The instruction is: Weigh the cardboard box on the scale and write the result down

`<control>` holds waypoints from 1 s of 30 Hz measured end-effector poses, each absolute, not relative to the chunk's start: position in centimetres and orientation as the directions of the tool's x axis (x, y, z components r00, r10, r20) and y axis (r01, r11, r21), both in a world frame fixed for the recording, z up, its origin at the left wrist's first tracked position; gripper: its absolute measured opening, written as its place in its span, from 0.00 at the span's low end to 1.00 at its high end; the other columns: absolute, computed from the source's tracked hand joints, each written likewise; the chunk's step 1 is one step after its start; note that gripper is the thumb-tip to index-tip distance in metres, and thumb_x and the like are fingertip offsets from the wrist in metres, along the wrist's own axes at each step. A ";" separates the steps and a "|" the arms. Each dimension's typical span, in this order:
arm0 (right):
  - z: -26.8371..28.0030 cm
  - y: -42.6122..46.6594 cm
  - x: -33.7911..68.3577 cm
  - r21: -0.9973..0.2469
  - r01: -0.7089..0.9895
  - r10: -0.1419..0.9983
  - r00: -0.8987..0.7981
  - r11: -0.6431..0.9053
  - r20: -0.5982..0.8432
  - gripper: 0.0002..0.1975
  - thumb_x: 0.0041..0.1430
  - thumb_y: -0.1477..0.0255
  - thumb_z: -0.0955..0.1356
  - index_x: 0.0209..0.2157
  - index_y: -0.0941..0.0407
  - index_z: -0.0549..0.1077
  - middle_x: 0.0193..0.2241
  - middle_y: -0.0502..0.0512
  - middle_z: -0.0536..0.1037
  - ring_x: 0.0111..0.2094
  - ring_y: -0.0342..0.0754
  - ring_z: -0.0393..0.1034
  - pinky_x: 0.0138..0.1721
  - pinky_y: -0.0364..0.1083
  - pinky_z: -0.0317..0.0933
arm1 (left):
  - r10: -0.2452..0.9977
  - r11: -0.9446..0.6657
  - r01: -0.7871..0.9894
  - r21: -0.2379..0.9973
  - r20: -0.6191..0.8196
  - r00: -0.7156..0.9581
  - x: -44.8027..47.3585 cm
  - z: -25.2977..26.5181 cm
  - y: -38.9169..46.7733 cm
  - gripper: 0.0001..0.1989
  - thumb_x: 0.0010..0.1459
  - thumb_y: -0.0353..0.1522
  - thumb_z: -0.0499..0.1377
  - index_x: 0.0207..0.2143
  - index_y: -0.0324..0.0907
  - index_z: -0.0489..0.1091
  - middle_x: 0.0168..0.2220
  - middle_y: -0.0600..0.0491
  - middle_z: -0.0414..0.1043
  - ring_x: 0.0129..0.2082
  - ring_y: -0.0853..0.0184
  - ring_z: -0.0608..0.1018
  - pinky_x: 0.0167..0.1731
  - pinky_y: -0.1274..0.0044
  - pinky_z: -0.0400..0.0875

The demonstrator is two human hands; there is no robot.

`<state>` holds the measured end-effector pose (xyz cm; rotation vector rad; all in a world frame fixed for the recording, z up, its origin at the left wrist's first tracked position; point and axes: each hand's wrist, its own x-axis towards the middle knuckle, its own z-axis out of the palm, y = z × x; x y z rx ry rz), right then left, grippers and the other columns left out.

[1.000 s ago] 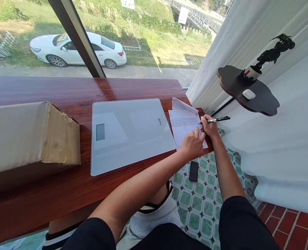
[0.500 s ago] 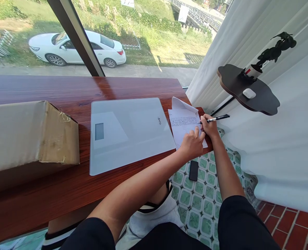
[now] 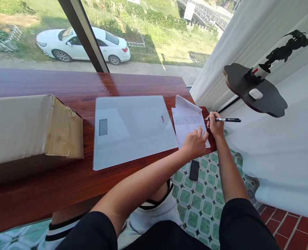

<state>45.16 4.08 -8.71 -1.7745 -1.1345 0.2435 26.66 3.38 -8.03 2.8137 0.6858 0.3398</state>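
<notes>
My right hand (image 3: 216, 125) grips a black pen (image 3: 228, 120), its tip pointing left just off the right edge of a white sheet of paper (image 3: 184, 131). Rows of small dark writing run across the upper part of the sheet, and its top end curls up. Resting on the lower right of the paper is my left hand (image 3: 195, 141), fingers spread and flat. Left of the sheet lies a closed, silver laptop-like flat slab (image 3: 133, 135) with a small grey rectangle and dark lettering.
A cardboard box (image 3: 62, 132) stands on the left of the dark red wooden table (image 3: 73, 192). A black phone (image 3: 194, 170) lies below the table's right end. At right, a small dark side table (image 3: 270, 100) carries a plant pot (image 3: 259, 72) and a white case (image 3: 255, 93). White curtains (image 3: 281, 156) hang behind.
My right hand has moved right with the pen, taking its tip from the writing to beyond the paper's edge. My left hand stays on the sheet. The whole view has shifted slightly.
</notes>
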 end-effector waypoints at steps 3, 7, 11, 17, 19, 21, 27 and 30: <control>-8.9 4.1 45.6 -0.683 0.717 0.706 0.557 -0.142 0.438 0.24 0.66 0.47 0.62 0.32 0.55 0.71 0.21 0.51 0.70 0.24 0.46 0.66 0.35 0.48 0.65 | 0.475 -0.867 0.427 0.258 0.169 0.864 26.7 -8.1 3.3 0.20 0.63 0.33 0.48 0.55 0.38 0.63 0.67 0.33 0.57 0.43 0.56 0.75 0.30 0.71 0.64; -9.5 4.4 46.2 -0.649 0.745 0.693 0.550 -0.156 0.465 0.21 0.62 0.53 0.69 0.43 0.57 0.76 0.38 0.58 0.80 0.37 0.51 0.74 0.42 0.49 0.67 | 0.474 -0.870 0.425 0.250 0.190 0.860 26.6 -8.1 3.2 0.20 0.63 0.32 0.48 0.55 0.38 0.63 0.65 0.34 0.60 0.41 0.56 0.75 0.29 0.70 0.62; -10.2 4.8 46.6 -0.706 0.699 0.751 0.523 -0.108 0.403 0.24 0.58 0.59 0.71 0.51 0.59 0.75 0.39 0.60 0.81 0.38 0.51 0.75 0.40 0.49 0.70 | 0.466 -0.876 0.418 0.240 0.201 0.861 26.5 -7.9 3.1 0.18 0.63 0.30 0.47 0.54 0.38 0.63 0.54 0.38 0.67 0.39 0.59 0.73 0.27 0.71 0.59; -10.3 5.2 46.4 -0.693 0.716 0.790 0.472 -0.083 0.392 0.21 0.63 0.59 0.68 0.51 0.59 0.76 0.41 0.60 0.81 0.40 0.53 0.77 0.44 0.51 0.71 | 0.448 -0.889 0.410 0.204 0.206 0.870 26.4 -7.6 3.1 0.16 0.63 0.30 0.47 0.52 0.39 0.63 0.49 0.42 0.67 0.38 0.59 0.73 0.26 0.71 0.57; -10.2 5.2 46.2 -0.649 0.758 0.796 0.430 -0.062 0.426 0.20 0.65 0.60 0.66 0.49 0.58 0.77 0.42 0.60 0.81 0.39 0.52 0.76 0.45 0.52 0.70 | 0.438 -0.896 0.404 0.184 0.216 0.873 26.3 -7.7 3.1 0.16 0.62 0.30 0.48 0.52 0.39 0.63 0.48 0.43 0.68 0.37 0.60 0.73 0.26 0.71 0.57; -10.2 5.3 46.1 -0.611 0.791 0.801 0.389 -0.038 0.455 0.19 0.66 0.60 0.65 0.48 0.58 0.78 0.43 0.60 0.81 0.39 0.52 0.75 0.47 0.52 0.69 | 0.415 -0.909 0.387 0.156 0.231 0.880 26.2 -7.7 3.1 0.16 0.63 0.30 0.49 0.52 0.40 0.63 0.46 0.44 0.69 0.36 0.61 0.73 0.26 0.72 0.58; -10.6 5.5 46.1 -0.554 0.829 0.823 0.364 -0.073 0.437 0.18 0.66 0.59 0.64 0.42 0.58 0.78 0.40 0.62 0.80 0.36 0.53 0.72 0.43 0.52 0.66 | 0.249 -0.968 0.240 0.068 0.260 0.933 26.0 -7.2 2.8 0.15 0.67 0.30 0.44 0.50 0.42 0.66 0.43 0.44 0.72 0.35 0.64 0.74 0.28 0.74 0.61; -11.0 5.7 46.3 -0.551 0.832 0.821 0.363 -0.073 0.440 0.19 0.65 0.58 0.64 0.40 0.58 0.78 0.38 0.61 0.80 0.35 0.52 0.71 0.42 0.51 0.66 | 0.252 -0.968 0.249 0.046 0.240 0.938 24.9 -5.8 2.1 0.13 0.66 0.30 0.48 0.50 0.41 0.66 0.44 0.44 0.72 0.34 0.64 0.75 0.27 0.73 0.61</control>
